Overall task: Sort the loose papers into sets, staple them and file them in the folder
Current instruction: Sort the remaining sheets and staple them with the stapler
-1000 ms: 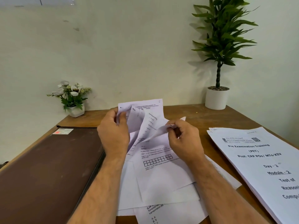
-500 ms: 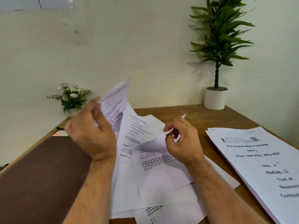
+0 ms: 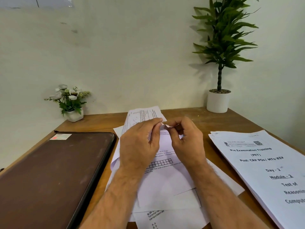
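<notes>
Several white printed papers (image 3: 165, 184) lay fanned, overlapping, on desk (image 3: 198, 123); left hand (image 3: 140, 146) and right hand (image 3: 186, 142) pinched one sheet's (image 3: 145, 114) curled corner.

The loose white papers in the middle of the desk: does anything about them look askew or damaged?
Yes: the loose white printed sheets lie fanned at different angles, not squared. Both hands pinch a sheet's curled corner.

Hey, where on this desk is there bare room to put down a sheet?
Bare wood shows behind the loose papers, between the flower pot and the white plant pot. A narrow strip runs between the folder and the papers. The middle is crowded: both hands work there, and the stack fills the right.
</notes>
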Motion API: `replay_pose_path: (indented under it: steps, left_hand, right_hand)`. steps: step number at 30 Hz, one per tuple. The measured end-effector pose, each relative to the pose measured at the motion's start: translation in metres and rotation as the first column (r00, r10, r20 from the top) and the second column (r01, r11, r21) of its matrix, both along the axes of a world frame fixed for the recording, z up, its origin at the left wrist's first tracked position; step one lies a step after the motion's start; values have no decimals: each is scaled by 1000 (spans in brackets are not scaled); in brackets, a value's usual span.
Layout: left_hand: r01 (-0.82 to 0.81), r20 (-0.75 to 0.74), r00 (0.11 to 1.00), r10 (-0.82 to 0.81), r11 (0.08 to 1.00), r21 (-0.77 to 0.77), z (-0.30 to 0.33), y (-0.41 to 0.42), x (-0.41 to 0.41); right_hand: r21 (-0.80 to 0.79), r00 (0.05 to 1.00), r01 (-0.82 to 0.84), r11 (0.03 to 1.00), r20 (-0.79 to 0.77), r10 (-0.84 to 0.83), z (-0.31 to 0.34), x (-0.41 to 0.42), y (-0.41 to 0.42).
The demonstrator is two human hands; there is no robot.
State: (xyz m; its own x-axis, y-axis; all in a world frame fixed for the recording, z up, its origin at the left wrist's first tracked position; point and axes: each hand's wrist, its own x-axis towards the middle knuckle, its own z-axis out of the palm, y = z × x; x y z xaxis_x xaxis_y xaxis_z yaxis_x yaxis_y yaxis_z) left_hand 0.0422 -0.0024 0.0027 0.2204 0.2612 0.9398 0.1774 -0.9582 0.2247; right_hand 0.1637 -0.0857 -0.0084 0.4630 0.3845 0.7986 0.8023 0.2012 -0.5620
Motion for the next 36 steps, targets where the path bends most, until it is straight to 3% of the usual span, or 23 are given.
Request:
replay_pose_path:
  steps: [6,14,18,22,25,28,31,36]
  left_hand:
    - [32,-107,994,-18,991,131,-6,2,-1]
    - [66,-101,994,-39,957,282,-6,1,1]
    - [114,-89,992,-94,958,265,-7,0,2]
    - [119,-91,991,-100,966,230,-9,2,2]
    - [67,-41,997,-59,973,222,-7,5,0]
    - [-68,192,980,50,994,84,2,13,-10]
    - [-122,427,888,169,983,-137,6,25,-24]
    - [84,445,893,71,944,-319,-1,30,-32]
  right_hand:
    - [44,1000,14,999,25,-15,3,3,-1]
    - [22,1000,-18,1000,19,17,3,2,-5]
    - [4,988,-76,997,-136,75,4,-3,-7]
    - [34,998,9,999,54,-11,4,-1,-6]
    - [36,1000,19,999,10,-20,1,0,0]
    - [49,988,-20,999,-152,27,17,-3,3]
    - [123,981,-28,992,-189,51,52,-3,0]
    - [315,1000,27,949,-15,-24,125,4,-14]
